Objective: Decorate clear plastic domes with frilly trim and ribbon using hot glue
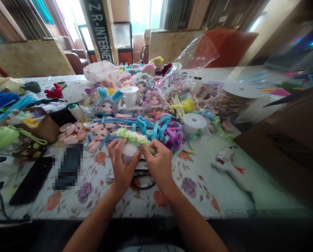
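Observation:
Between my hands, above the flowered tablecloth, is a small rounded white piece [129,149] with a fluffy green and cream trim [134,135] along its top. My left hand [123,164] grips its left side, fingers at the trim and thumb low on the white part. On the right side my right hand [158,161] pinches the trim's edge between thumb and fingers. Just behind are doll faces [99,133] and blue fuzzy strips [153,126]. A black cable loop [143,188] lies beneath my hands, partly hidden by them.
A white glue gun [231,169] lies at the right, beside a large cardboard box [290,140]. White spools [194,121], dolls [107,105] and plastic wrap crowd the back. At the left are a black flat object [33,180], a pixelated dark item [68,168] and a small box [50,127].

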The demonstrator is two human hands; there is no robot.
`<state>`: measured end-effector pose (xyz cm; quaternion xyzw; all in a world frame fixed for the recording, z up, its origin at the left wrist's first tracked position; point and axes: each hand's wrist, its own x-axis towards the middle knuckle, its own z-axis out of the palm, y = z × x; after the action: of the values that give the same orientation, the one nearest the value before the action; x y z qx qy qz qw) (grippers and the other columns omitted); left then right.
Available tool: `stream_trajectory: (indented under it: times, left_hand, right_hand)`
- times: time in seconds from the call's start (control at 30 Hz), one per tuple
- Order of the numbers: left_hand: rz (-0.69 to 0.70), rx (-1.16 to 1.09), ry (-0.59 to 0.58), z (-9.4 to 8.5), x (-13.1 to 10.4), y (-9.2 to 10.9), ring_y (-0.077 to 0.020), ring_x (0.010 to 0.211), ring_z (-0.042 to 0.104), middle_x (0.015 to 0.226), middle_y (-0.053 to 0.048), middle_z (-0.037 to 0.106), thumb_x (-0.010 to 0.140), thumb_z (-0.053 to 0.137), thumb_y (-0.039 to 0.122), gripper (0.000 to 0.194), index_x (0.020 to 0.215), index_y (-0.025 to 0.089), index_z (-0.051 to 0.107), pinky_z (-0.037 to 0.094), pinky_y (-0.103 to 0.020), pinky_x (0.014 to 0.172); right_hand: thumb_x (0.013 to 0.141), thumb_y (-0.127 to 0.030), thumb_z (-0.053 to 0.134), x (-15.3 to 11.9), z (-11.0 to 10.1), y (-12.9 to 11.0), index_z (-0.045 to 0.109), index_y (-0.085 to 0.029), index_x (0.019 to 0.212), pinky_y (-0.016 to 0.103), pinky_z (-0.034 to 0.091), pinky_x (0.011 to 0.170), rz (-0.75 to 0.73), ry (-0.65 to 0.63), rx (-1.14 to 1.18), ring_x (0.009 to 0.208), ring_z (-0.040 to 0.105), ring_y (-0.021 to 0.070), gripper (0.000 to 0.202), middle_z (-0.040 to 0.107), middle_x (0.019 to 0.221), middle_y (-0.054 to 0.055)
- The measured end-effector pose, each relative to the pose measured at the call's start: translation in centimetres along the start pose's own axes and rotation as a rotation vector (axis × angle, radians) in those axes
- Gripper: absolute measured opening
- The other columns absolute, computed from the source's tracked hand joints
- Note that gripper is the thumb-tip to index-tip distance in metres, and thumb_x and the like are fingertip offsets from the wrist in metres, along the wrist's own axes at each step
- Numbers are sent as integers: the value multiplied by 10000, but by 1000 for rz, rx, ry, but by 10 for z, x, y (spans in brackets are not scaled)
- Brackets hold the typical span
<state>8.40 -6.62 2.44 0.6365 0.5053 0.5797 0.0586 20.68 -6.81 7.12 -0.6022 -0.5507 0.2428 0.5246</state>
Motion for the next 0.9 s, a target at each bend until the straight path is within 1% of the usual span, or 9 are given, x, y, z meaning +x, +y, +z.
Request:
stream_trajectory:
  times: [0.13,0.23,0.43,0.6,0.7,0.77,0.83,0.9]
  left_hand:
    - [-65,-16,6,-1,3,2,-265,1223,466,1215,-100,482,842,662,377,477,1281,258,517,416,-451,1036]
    - [-130,-48,-1,0,4,1,-267,1223,475,1217,-99,507,841,654,396,480,1280,249,524,404,-452,1049]
    - [-297,-199,-27,1,4,-1,-262,1268,473,1279,-94,523,836,661,430,506,1290,257,521,377,-431,1077]
    - [-362,-249,-19,1,6,1,-260,1269,479,1304,-93,522,826,670,441,504,1272,252,532,376,-421,1079]
    - [-394,-281,-10,3,7,0,-250,1240,502,1296,-93,534,825,668,439,493,1256,243,529,403,-401,1053]
    - [-429,-329,-5,4,6,-2,-239,1182,543,1285,-93,542,814,678,441,507,1248,236,514,443,-379,1004]
    - [-481,-379,3,5,6,-4,-233,1130,573,1275,-97,543,791,701,447,544,1242,224,496,471,-365,961]
    - [-543,-421,6,5,5,-4,-239,1123,582,1270,-109,545,769,723,453,594,1251,210,476,478,-369,952]
  right_hand:
    - [818,-376,602,2,-3,-1,449,-201,587,243,304,555,20,-43,51,540,365,106,328,397,538,-65]
    - [820,-368,596,4,-4,1,502,-195,598,242,317,561,15,-43,55,548,390,110,297,438,547,-58]
    - [803,-367,610,7,0,5,509,-200,595,245,316,557,4,-27,14,542,386,115,285,430,539,-56]
    - [797,-355,604,10,4,5,505,-202,586,247,318,567,-3,-23,8,552,392,120,278,423,541,-55]
    - [802,-365,605,10,5,8,509,-201,607,250,333,592,-26,-3,-8,579,417,127,272,453,573,-46]
    - [811,-382,604,9,7,11,517,-200,630,253,344,611,-56,23,-27,596,435,131,271,481,604,-38]
    - [823,-401,598,8,8,14,513,-199,634,254,350,620,-72,27,-31,599,438,130,290,486,612,-36]
    - [826,-428,600,8,8,16,498,-200,622,250,347,612,-61,17,-27,591,424,126,322,466,598,-43]
